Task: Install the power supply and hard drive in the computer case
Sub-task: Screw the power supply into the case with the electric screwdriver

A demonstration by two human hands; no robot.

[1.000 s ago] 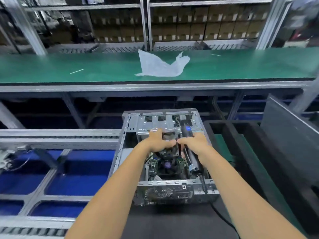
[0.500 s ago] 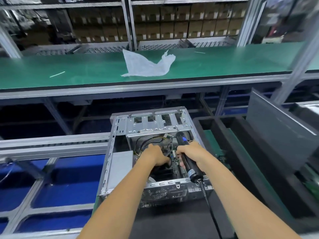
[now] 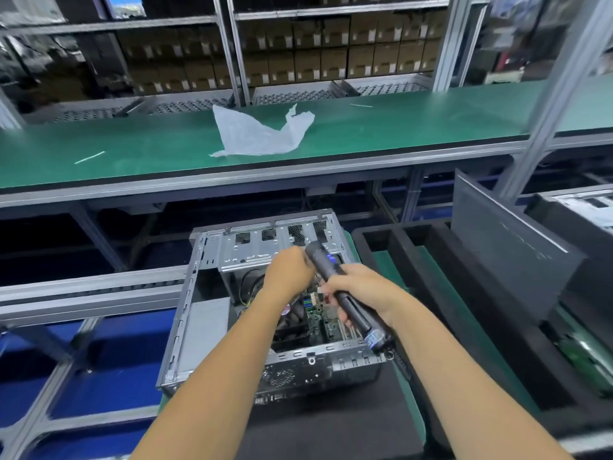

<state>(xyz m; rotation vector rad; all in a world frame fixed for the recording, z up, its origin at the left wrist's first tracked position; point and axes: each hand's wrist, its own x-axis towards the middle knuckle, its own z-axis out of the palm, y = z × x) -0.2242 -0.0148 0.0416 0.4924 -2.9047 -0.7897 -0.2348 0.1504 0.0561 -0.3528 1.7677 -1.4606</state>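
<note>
A factory assembly line is showing here: a green-matted workbench (image 3: 398,127) is running across at twelve o'clock, with racks of stacked cartons (image 3: 331,51) sitting behind it.

One camera sat on my head, looking forward and down. The open computer case (image 3: 265,310) lay close below at 6 o'clock, the green worktop (image 3: 431,127) farther off at 12.

open metal computer case (image 3: 205,327), lying flat, motherboard (image 3: 326,318) exposed
</note>
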